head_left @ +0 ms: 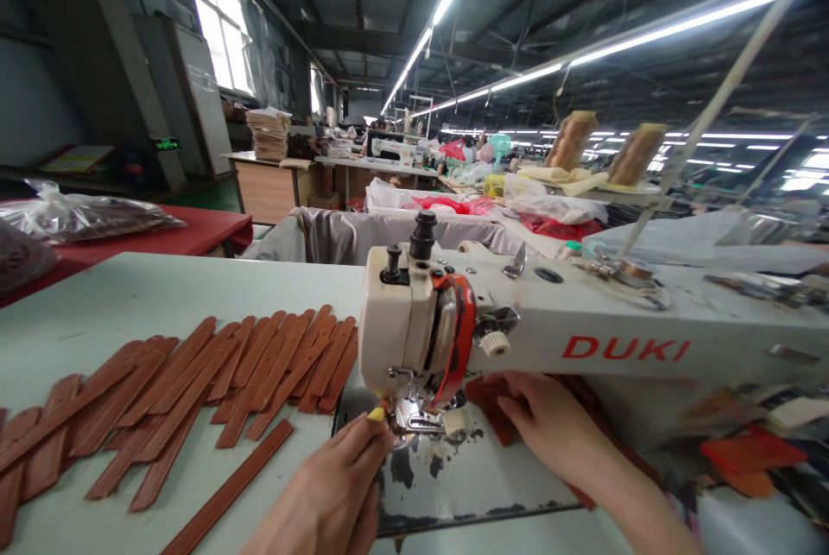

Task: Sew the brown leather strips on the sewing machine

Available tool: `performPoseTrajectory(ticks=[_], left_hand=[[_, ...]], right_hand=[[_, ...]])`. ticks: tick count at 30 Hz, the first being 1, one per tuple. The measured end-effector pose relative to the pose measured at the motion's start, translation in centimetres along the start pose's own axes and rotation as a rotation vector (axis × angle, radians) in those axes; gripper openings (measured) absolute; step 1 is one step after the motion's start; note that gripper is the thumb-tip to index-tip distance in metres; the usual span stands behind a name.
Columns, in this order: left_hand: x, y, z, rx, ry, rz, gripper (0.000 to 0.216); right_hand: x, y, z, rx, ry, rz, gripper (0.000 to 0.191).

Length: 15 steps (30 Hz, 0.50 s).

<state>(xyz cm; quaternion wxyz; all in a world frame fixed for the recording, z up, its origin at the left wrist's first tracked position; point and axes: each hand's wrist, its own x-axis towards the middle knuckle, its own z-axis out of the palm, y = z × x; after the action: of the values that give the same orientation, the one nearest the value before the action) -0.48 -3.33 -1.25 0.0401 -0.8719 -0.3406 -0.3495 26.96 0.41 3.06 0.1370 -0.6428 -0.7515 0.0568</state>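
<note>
My left hand (340,473) is at the needle area of a white sewing machine (401,322), its fingers pinched together. A small yellow piece (376,413) shows at the fingertips; whatever else they hold is hidden. Under the machine arm, my right hand (541,417) has its fingers closed on a brown leather piece (493,413), right of the presser foot (420,424). More brown leather lies behind and beneath my right forearm, partly covered. Left of the machine, several brown stitched leather straps (278,365) are spread in an overlapping row. One separate strap (226,490) lies nearer to me.
The pale tabletop (174,283) carries the straps. At the far left, a plastic bag (84,214) rests on a red surface (207,227). A grey cloth-lined bin (350,231) stands behind the machine. Thread cones (570,143) stand at the back right. Orange-red scraps (751,451) lie at right.
</note>
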Motion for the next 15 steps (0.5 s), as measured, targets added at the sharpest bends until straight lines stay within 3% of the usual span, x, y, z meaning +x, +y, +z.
performPoseTrajectory(ticks=[3,5,8,11,15], left_hand=[[-0.2,-0.4,-0.4,0.024,0.011,-0.012,0.045],[0.0,-1.7,-0.8,0.033,0.005,-0.07,0.038],[1.5,-4.1,-1.2,-0.019,-0.135,-0.185,0.036],[3.3,-5.8,-0.9,-0.095,-0.247,-0.171,0.036],[3.8,-7.1,-0.5,-0.082,-0.283,-0.153,0.038]], right_hand=[[0.0,-0.1,-0.7,0.142,-0.037,-0.085,0.046],[-0.2,0.0,-1.3,0.22,-0.051,-0.101,0.046],[-1.0,0.1,-2.0,0.248,0.049,-0.04,0.034],[-2.5,-0.1,-2.2,0.281,0.19,-0.005,0.029],[-5.1,-1.5,-1.1,0.324,0.234,-0.14,0.026]])
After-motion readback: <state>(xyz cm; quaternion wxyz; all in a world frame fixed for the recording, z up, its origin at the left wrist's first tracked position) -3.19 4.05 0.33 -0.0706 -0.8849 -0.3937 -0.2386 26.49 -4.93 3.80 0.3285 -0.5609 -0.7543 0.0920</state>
